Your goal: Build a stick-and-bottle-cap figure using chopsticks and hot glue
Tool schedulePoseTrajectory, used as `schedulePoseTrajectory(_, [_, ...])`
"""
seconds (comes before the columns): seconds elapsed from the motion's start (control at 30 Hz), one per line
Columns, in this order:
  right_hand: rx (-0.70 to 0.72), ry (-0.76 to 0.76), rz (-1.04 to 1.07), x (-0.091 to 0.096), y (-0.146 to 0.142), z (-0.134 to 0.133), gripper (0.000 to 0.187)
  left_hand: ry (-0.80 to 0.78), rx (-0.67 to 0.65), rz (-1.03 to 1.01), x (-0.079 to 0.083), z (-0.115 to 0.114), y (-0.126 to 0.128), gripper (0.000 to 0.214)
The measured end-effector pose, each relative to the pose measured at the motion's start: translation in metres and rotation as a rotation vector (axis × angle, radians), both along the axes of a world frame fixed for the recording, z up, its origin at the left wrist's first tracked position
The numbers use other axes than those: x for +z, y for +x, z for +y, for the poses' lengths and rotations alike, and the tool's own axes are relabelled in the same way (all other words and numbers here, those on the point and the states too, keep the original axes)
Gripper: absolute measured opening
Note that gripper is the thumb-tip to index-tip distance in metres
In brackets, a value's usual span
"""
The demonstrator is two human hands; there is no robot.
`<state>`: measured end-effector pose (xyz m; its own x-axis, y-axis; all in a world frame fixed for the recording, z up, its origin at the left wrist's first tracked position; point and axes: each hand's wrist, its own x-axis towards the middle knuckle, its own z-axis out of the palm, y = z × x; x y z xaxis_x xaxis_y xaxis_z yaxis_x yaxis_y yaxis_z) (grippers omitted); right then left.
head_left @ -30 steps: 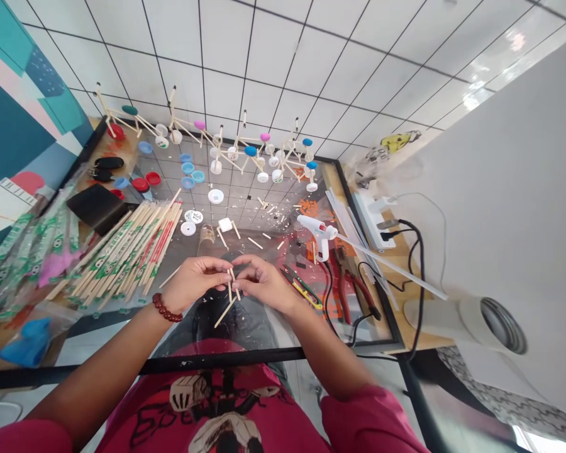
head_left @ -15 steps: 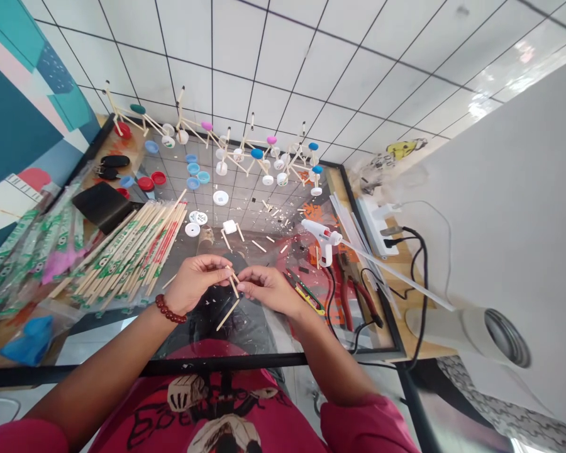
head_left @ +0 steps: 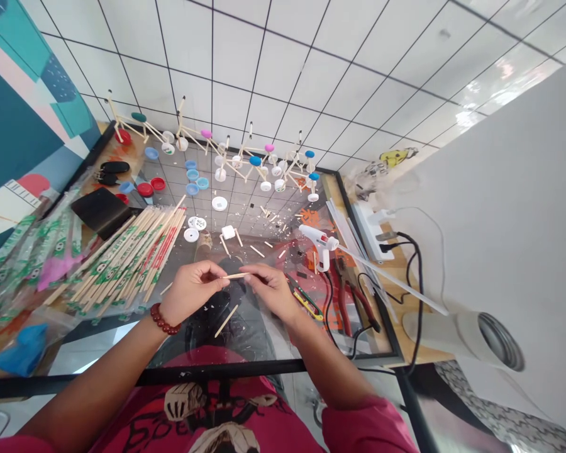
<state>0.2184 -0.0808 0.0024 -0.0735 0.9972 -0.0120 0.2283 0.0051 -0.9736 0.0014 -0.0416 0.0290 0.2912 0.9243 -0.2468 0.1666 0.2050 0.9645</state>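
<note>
Item: short wooden stick [head_left: 234, 275], held level just above the table [head_left: 207, 374]. Left hand [head_left: 191, 292] grip pinched on its left end, right hand [head_left: 271, 289] grip pinched on its right end. A loose stick [head_left: 226, 320] lies beneath.

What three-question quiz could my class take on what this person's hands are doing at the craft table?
1. Multiple choice: what do the left hand and right hand pinch between them? A a bottle cap; B a short wooden stick; C red pliers.
2. True or false: the white hot glue gun stands on the glass table, touched by neither hand.
3. Which wrist wears the red bead bracelet?
Key: 1 B; 2 true; 3 the left.
</note>
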Motion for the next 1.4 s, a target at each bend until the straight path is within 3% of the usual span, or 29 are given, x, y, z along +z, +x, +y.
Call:
schedulePoseTrajectory(0.2, [-0.030, 0.021, -0.019, 0.001, 0.002, 0.001, 0.026, -0.063, -0.106, 0.025, 0.004, -0.004, 0.002, 0.023])
schedulePoseTrajectory(0.33, [-0.044, -0.069, 0.098, 0.000, -0.001, 0.000, 0.037, -0.186, -0.147, -0.049, 0.003, -0.008, 0.006, 0.023])
schedulePoseTrajectory(0.43, [-0.038, -0.113, 0.236, -0.002, -0.002, 0.002, 0.048, -0.261, -0.149, -0.089, 0.003, -0.009, 0.008, 0.027])
schedulePoseTrajectory(0.53, [-0.035, -0.140, 0.306, -0.003, -0.002, 0.004, 0.046, -0.319, -0.145, -0.112, 0.005, -0.008, 0.007, 0.031])
schedulePoseTrajectory(0.8, [-0.065, -0.149, 0.295, -0.001, -0.002, 0.002, 0.047, -0.499, -0.149, -0.193, 0.006, -0.005, 0.004, 0.046])
schedulePoseTrajectory(1.07, [-0.080, -0.119, 0.259, 0.002, 0.000, 0.002, 0.048, -0.438, -0.211, -0.161, 0.009, -0.005, 0.003, 0.039])
schedulePoseTrajectory(1.2, [-0.068, 0.008, 0.071, 0.006, 0.002, 0.000, 0.039, -0.231, -0.030, -0.142, 0.010, 0.001, 0.000, 0.034])
schedulePoseTrajectory(1.3, [0.044, 0.167, -0.130, 0.009, 0.001, -0.004, 0.029, -0.100, 0.119, -0.136, 0.010, 0.005, -0.004, 0.029])
schedulePoseTrajectory(1.4, [0.161, 0.288, -0.239, 0.009, -0.002, -0.007, 0.029, -0.073, 0.199, -0.177, 0.011, 0.008, -0.004, 0.029])
